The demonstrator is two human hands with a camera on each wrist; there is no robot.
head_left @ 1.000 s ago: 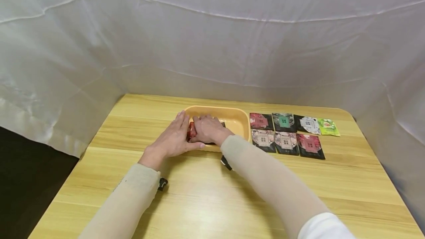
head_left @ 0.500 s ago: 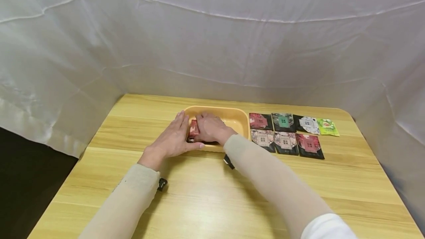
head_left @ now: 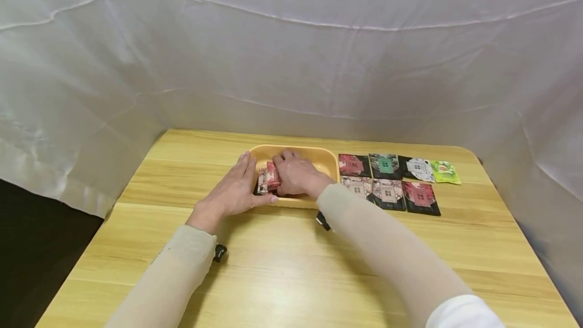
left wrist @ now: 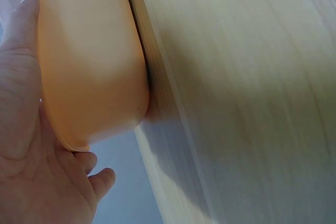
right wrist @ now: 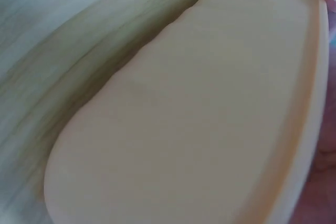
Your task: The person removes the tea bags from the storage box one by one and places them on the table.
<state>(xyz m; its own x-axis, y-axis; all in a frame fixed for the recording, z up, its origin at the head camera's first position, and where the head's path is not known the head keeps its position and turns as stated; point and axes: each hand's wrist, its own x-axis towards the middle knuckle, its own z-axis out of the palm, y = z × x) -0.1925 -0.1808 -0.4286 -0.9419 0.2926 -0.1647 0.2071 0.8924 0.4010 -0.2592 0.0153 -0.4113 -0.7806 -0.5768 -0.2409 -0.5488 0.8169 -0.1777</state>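
Orange-yellow plastic tray with rounded corners sits on the pale wood-grain table. Left hand at its left end: fingers fairly straight along the rim, thumb spread off along the near edge. Right hand down inside the tray, right up by a small glossy red packet; fingertips hidden, so can't tell if they're pinching anything. Dark packet with pinkish-white print lies left of the red one, same tray end. Right of the tray, six black-edged printed sachets in two rows, plus one bright green sachet ending the back row.
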